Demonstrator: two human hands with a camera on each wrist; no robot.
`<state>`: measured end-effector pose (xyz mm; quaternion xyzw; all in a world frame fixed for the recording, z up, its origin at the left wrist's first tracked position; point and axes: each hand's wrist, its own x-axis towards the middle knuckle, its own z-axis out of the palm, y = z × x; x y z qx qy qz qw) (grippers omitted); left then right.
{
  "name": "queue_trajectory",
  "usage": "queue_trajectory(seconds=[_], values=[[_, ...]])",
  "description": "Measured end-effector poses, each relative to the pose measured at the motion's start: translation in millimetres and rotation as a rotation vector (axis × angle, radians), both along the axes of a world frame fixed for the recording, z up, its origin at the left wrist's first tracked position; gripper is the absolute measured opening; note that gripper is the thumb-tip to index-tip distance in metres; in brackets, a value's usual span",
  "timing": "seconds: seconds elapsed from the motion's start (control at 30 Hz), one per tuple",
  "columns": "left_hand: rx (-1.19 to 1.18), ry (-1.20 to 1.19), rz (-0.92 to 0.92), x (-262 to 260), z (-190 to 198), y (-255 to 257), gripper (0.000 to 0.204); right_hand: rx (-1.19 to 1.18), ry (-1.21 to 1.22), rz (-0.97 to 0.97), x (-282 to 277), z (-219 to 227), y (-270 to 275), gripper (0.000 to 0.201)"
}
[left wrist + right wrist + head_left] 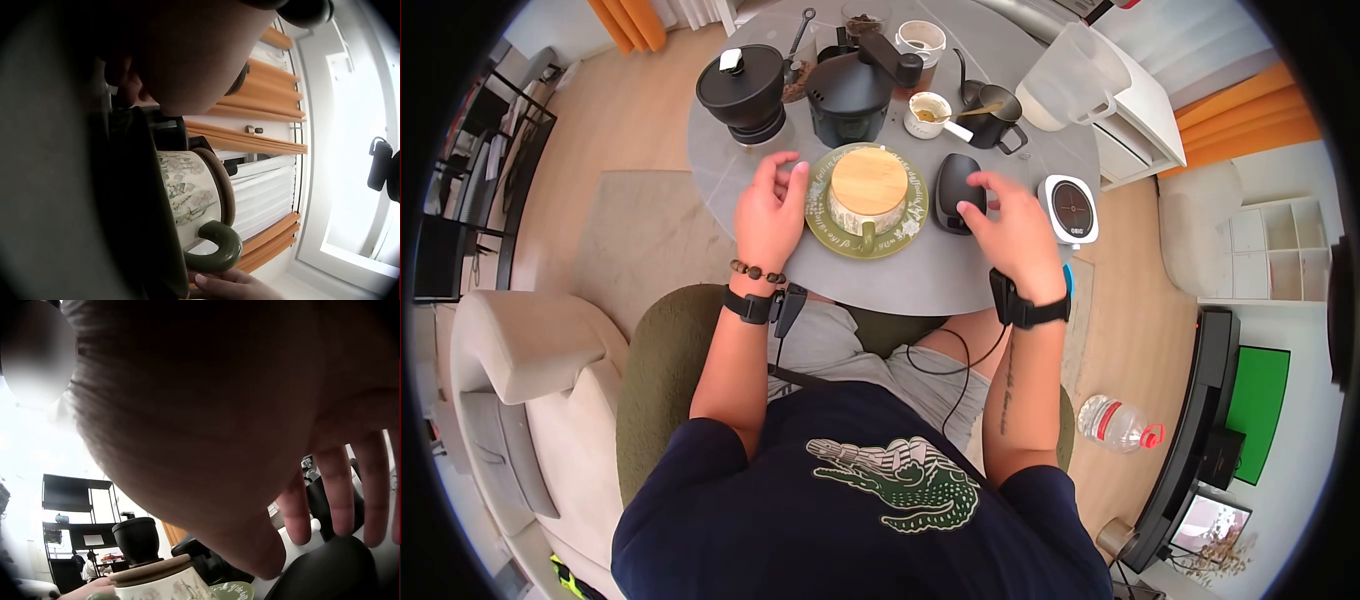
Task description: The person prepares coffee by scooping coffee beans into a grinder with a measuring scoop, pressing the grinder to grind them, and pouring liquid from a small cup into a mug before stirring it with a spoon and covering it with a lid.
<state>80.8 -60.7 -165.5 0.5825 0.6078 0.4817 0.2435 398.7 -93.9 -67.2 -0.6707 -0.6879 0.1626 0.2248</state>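
A floral cup (190, 194) with a green handle stands on a green saucer (824, 215) with white lettering. A wooden lid (869, 180) covers its top. My left hand (771, 215) is beside the saucer's left rim, fingers loosely bent, holding nothing. To the right of the saucer lies a smooth black oval object (957, 190). My right hand (1018, 232) hovers at that object's right side, thumb and forefinger over its edge. In the right wrist view its fingers (337, 494) hang spread and fairly straight above the black object (331, 572).
Behind the saucer stand a black grinder (743, 90), a dark lidded container (850, 95), a small white handled pot (928, 112) and a black pitcher (997, 122). A clear jug (1060, 80) and a white device with a round dark face (1070, 208) are at the right.
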Motion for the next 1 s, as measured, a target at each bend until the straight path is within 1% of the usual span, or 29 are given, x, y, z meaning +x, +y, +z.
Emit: queue_trajectory(seconds=[0.03, 0.07, 0.1, 0.17, 0.2, 0.23, 0.27, 0.37, 0.57, 0.7, 0.77, 0.9, 0.97, 1.0], values=[[0.01, -0.022, -0.006, 0, 0, 0, 0.034, -0.003, -0.043, 0.018, -1, 3, 6, 0.041], [0.01, -0.023, -0.006, 1, -1, 0, 0.034, -0.08, -0.078, -0.007, -2, 7, 9, 0.041], [0.021, -0.038, -0.008, 1, -1, 1, 0.033, -0.08, -0.079, -0.006, 0, 7, 13, 0.041], [0.033, -0.053, -0.001, -1, -1, 1, 0.032, -0.181, -0.109, 0.132, 4, 7, 23, 0.039], [0.005, -0.048, -0.006, -1, 1, 0, 0.032, -0.182, -0.11, 0.139, 5, 6, 27, 0.039], [-0.024, -0.043, -0.013, -1, 1, -1, 0.032, -0.241, -0.112, 0.142, 6, 3, 30, 0.037], [-0.026, -0.044, -0.01, -1, 1, -1, 0.032, -0.3, -0.115, 0.144, 6, 2, 33, 0.035], [-0.021, -0.041, -0.016, -1, 1, 0, 0.032, -0.342, -0.074, 0.175, 7, 3, 38, 0.031], [-0.026, -0.037, -0.022, -1, 3, 1, 0.032, -0.402, -0.064, 0.178, 6, 7, 41, 0.029], [-0.027, -0.027, -0.019, -1, 3, 1, 0.032, -0.4, -0.06, 0.179, 9, 0, 42, 0.029], [-0.031, -0.038, -0.021, 0, 4, 0, 0.032, -0.376, -0.055, 0.217, 13, -4, 44, 0.029], [-0.032, -0.023, -0.012, 0, 4, 2, 0.032, -0.39, -0.062, 0.23, 12, -3, 45, 0.029], [-0.029, -0.017, -0.006, -1, 2, 2, 0.032, -0.317, -0.044, 0.214, 12, -2, 42, 0.025], [-0.023, -0.019, -0.007, -1, 1, 2, 0.032, -0.317, -0.046, 0.217, 14, -2, 41, 0.025]])
